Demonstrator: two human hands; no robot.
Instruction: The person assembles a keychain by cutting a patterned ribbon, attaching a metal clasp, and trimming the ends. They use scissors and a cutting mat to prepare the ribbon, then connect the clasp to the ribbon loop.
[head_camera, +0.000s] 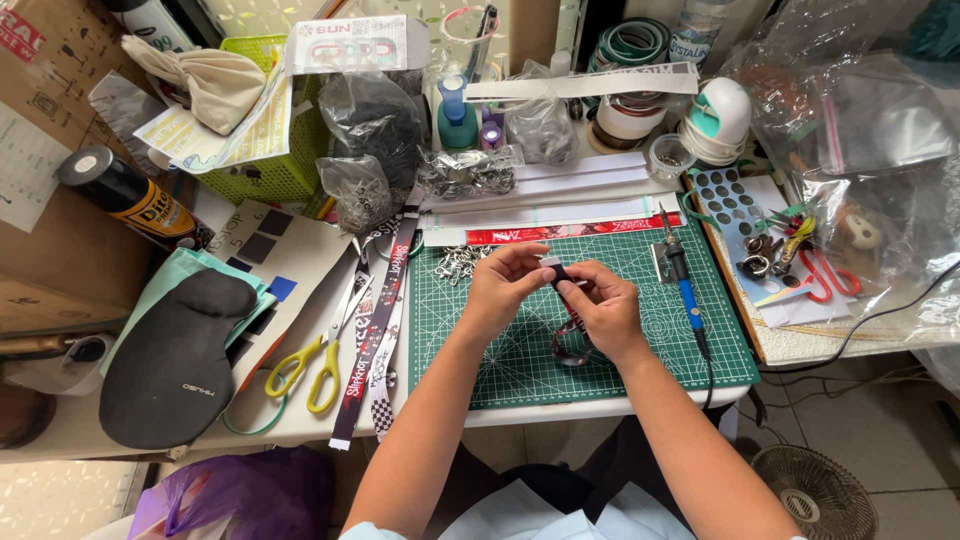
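At the centre of the frame, the left hand (503, 287) and right hand (605, 310) both pinch a dark lanyard strap (570, 340) above the green cutting mat (520, 370); its loop hangs down to the mat. Yellow scissors (305, 372) lie at lower left of the tabletop (300, 425), a blue-handled soldering iron (683, 280) at right.

A matt woven cloth strap (570, 335) is lying on the green cutting mat (600, 350), whose surface is looking smooth, rubbery and dull. Left of the mat, scissors (320, 355) are showing glossy yellow plastic handles and bright metal blades; behind it, crinkled clear plastic bags (370, 130) are shining.
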